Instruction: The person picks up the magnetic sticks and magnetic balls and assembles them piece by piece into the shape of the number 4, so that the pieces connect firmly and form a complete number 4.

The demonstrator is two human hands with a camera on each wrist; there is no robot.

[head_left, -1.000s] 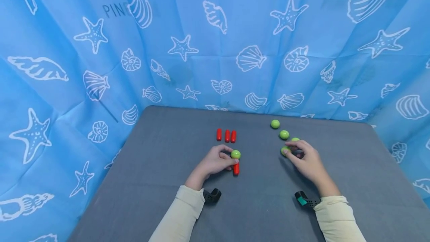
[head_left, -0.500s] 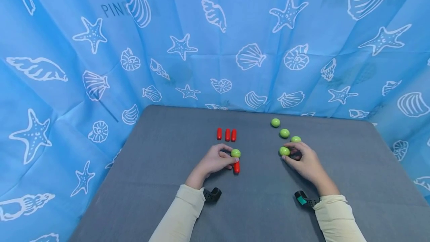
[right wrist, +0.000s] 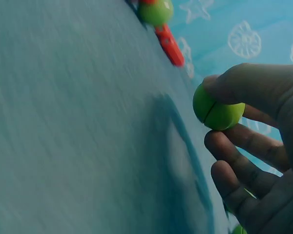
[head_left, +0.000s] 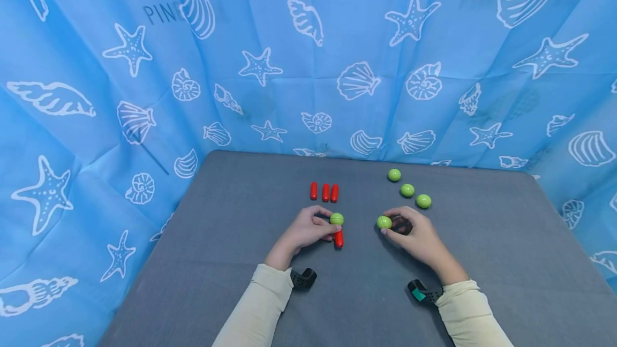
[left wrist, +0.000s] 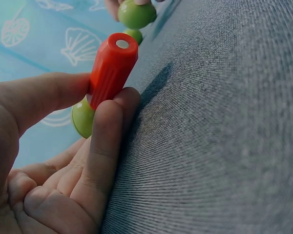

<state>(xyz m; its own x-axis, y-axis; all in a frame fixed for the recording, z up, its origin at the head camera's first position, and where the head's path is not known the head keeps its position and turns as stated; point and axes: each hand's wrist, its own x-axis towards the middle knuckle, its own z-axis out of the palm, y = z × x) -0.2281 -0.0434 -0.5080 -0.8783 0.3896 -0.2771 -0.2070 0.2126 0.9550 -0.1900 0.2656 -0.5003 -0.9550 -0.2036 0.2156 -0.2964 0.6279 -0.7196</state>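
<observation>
My left hand pinches a red rod between thumb and fingers, low over the cloth. In the left wrist view the rod has a silvery disc in its near end. A green ball sits at the rod's far end, apparently joined to it. To the right, my right hand pinches another green ball by thumb and fingertips. That ball shows a dark seam in the right wrist view. A gap separates it from the rod and ball in my left hand.
Three red rods lie side by side behind my left hand. Three loose green balls lie in a slanting row behind my right hand. A grey cloth covers the table, and a blue shell-patterned curtain hangs behind it.
My right hand has picked a green ball from the group at right and carried it left, towards my left hand. The left hand has stayed nearly still with the rod and ball.
</observation>
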